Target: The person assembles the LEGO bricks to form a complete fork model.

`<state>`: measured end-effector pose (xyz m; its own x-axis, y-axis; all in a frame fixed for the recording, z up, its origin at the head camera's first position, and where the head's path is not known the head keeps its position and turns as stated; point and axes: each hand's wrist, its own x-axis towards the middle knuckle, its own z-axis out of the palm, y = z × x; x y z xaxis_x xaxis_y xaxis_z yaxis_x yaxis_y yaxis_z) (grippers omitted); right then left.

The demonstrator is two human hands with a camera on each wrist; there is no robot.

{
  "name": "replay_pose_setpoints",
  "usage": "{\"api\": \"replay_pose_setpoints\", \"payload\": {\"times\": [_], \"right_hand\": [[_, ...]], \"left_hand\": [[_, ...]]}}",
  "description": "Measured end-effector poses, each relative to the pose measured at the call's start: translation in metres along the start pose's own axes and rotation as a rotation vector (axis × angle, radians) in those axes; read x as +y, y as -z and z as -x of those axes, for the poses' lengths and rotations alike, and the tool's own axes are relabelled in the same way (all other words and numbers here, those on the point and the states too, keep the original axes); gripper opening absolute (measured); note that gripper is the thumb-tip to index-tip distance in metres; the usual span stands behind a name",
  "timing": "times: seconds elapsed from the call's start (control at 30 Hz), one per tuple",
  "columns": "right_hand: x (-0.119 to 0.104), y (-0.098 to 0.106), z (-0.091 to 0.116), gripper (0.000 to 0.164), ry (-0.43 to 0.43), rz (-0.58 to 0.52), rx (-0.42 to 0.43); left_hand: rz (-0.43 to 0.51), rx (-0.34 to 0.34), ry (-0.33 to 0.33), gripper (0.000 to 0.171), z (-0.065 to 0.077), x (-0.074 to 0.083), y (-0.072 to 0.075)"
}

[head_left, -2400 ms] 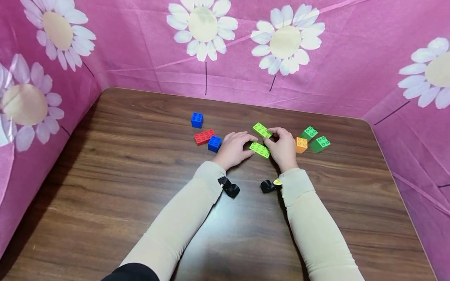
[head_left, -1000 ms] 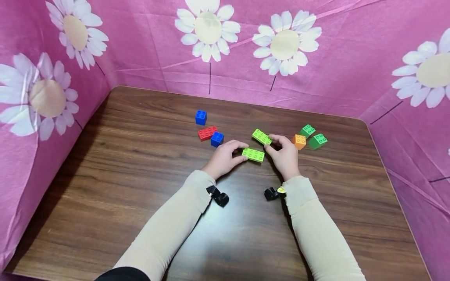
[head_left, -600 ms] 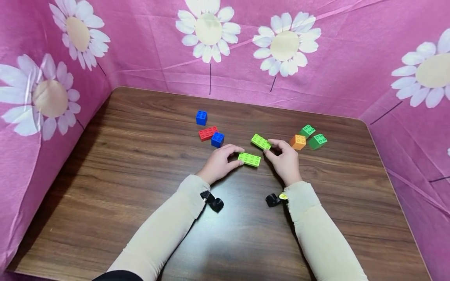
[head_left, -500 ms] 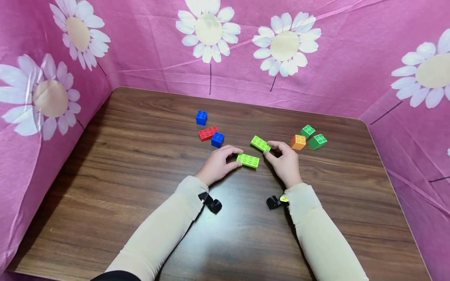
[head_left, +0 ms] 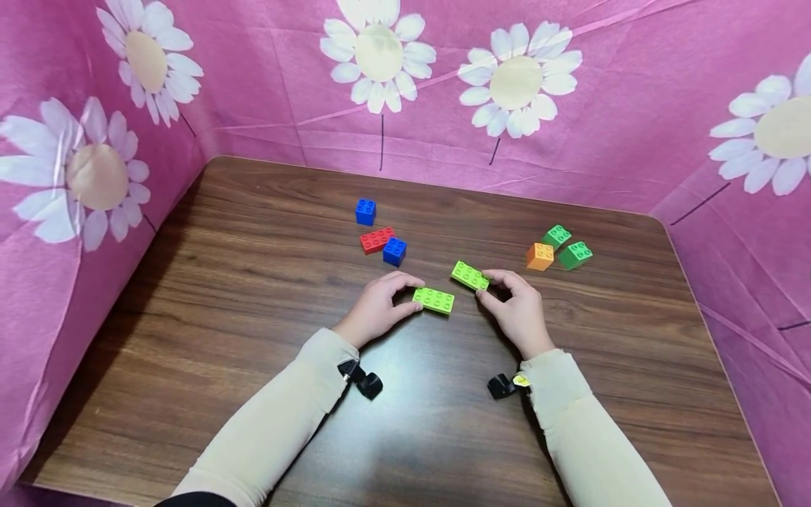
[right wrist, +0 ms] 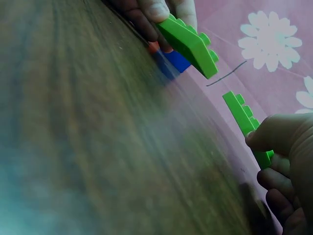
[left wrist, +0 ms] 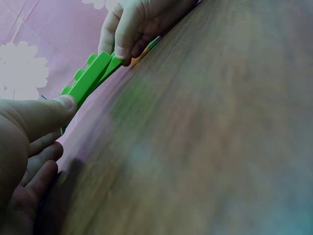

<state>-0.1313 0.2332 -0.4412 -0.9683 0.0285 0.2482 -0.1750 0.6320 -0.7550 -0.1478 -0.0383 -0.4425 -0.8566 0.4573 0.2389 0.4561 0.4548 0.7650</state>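
My left hand (head_left: pixel 376 308) pinches the left end of a lime-green eight-stud toy brick (head_left: pixel 434 300) between thumb and fingers. The other lime-green eight-stud brick (head_left: pixel 470 275) is pinched at its right end by my right hand (head_left: pixel 518 310). Both bricks are studs up, and a gap lies between their near ends. In the left wrist view, the left hand's brick (left wrist: pixel 90 76) partly covers the other one. Seen from the right wrist, the right hand's brick (right wrist: pixel 239 112) is held by the thumb on its side, with the fingers partly hidden behind.
Beyond my left hand on the wooden table (head_left: pixel 285 232) are a blue brick (head_left: pixel 365 211), a red brick (head_left: pixel 377 240) and another blue brick (head_left: pixel 394 251). An orange brick (head_left: pixel 541 256) and two green bricks (head_left: pixel 557 235) stand at the right. Pink flowered cloth (head_left: pixel 431 155) encloses the table's back and sides.
Both hands have drawn back toward the person with their lime-green bricks. The left hand has also shifted left, widening the gap between the two bricks. The other bricks stay put.
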Motion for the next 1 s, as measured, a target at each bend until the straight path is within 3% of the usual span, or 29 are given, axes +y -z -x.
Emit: {"api": "replay_pose_setpoints", "payload": {"times": [0.33, 0.67, 1.0], "right_hand": [[-0.001, 0.006, 0.02, 0.032, 0.019, 0.003, -0.038], [0.0, 0.017, 0.044, 0.035, 0.046, 0.013, -0.058], [-0.001, 0.015, 0.043, 0.035, 0.074, 0.025, -0.085]], "left_hand": [[-0.001, 0.006, 0.014, 0.033, 0.022, -0.002, 0.01], [-0.005, 0.019, 0.007, 0.033, 0.057, -0.006, 0.027], [-0.045, 0.024, 0.037, 0.031, 0.058, -0.003, 0.027]]}}
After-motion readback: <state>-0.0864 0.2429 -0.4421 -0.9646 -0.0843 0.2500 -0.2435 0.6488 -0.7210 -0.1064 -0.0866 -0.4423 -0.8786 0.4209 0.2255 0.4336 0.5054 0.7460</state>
